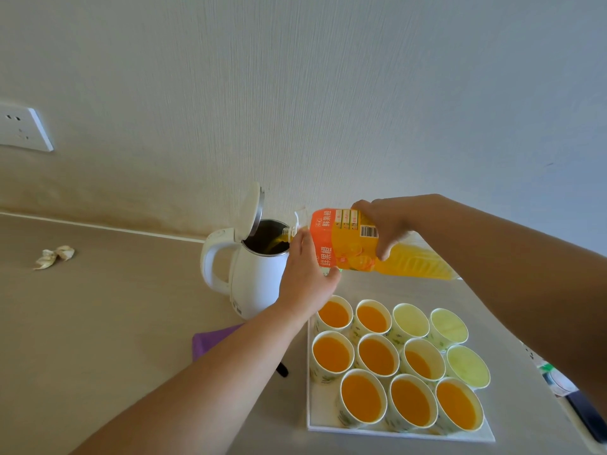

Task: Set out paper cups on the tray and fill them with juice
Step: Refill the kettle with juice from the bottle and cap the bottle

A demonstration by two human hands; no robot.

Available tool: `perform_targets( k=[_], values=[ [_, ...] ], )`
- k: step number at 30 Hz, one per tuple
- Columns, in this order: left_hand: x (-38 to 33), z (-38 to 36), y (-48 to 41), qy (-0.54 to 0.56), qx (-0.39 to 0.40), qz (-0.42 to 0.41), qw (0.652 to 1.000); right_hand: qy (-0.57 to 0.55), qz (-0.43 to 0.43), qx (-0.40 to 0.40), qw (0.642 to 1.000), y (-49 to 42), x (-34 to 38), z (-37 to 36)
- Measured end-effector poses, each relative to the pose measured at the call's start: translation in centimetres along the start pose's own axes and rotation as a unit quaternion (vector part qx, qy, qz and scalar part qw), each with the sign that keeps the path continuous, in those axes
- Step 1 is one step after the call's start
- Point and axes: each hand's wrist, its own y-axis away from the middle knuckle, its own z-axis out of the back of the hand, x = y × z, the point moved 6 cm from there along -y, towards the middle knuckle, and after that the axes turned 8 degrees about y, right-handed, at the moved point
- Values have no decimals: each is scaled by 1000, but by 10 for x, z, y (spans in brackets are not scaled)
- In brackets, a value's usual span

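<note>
Eight of the eleven paper cups point(363, 397) on the white tray point(394, 434) held orange juice, while three pale cups point(411, 320) at its right looked unfilled, leaving the job seemingly near its end. The juice bottle point(354, 244), tipped beyond the tray's far edge, poured into an open kettle point(256, 284), the right hand point(384, 224) curled round its body and the left hand point(307, 274) bracing its shoulder, fingers straight and together. The bottle's mouth was partly hidden and the kettle's level unseen.
</note>
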Motion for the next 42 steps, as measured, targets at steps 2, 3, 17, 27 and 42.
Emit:
perform_targets(
  k=[2, 3, 17, 27, 42],
  values=[
    [0, 0, 0, -1, 0, 2, 1000, -1, 1, -1, 1000, 0, 0, 0],
    [0, 0, 0, 0, 1, 4, 1000, -2, 1, -1, 1000, 0, 0, 0],
    [0, -1, 1, -3, -1, 10, 1000, -2, 1, 2, 1000, 2, 2, 2],
    [-1, -1, 2, -7, 2, 14, 1000, 1, -2, 1, 1000, 3, 2, 3],
    [2, -4, 1, -7, 4, 24, 1000, 6, -1, 3, 1000, 5, 4, 5]
  ],
)
